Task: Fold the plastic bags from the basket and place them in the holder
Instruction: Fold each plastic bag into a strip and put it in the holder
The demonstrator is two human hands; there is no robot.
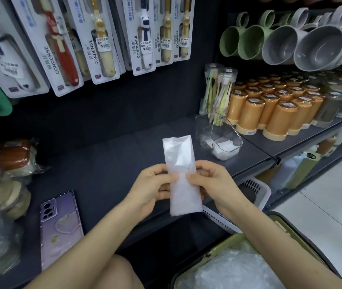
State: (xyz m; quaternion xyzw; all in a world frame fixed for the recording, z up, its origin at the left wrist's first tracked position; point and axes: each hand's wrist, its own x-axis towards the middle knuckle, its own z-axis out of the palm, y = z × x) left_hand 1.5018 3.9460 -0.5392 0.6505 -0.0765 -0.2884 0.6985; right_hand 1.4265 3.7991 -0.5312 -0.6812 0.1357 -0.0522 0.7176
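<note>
Plastic bag [181, 174], folded into a long strip, frame centre, above dark shelf [103, 167]; left hand [152, 188] and right hand [214, 184] pinching its edges; clear holder [218, 136] upper right; green basket [239, 261] lower right.

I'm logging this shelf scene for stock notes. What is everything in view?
plastic bag: one, white, folded strip between both hands
holder: one, clear, on shelf, folded bags inside
basket: one, green, bottom right, loose bags inside
phone: one, purple, shelf left
toothbrush packs: many, mixed, hanging above
canisters: many, orange, far right
mugs: several, green and grey, top right
left hand: one, grips the bag's left edge
right hand: one, pinches its right edge
</note>
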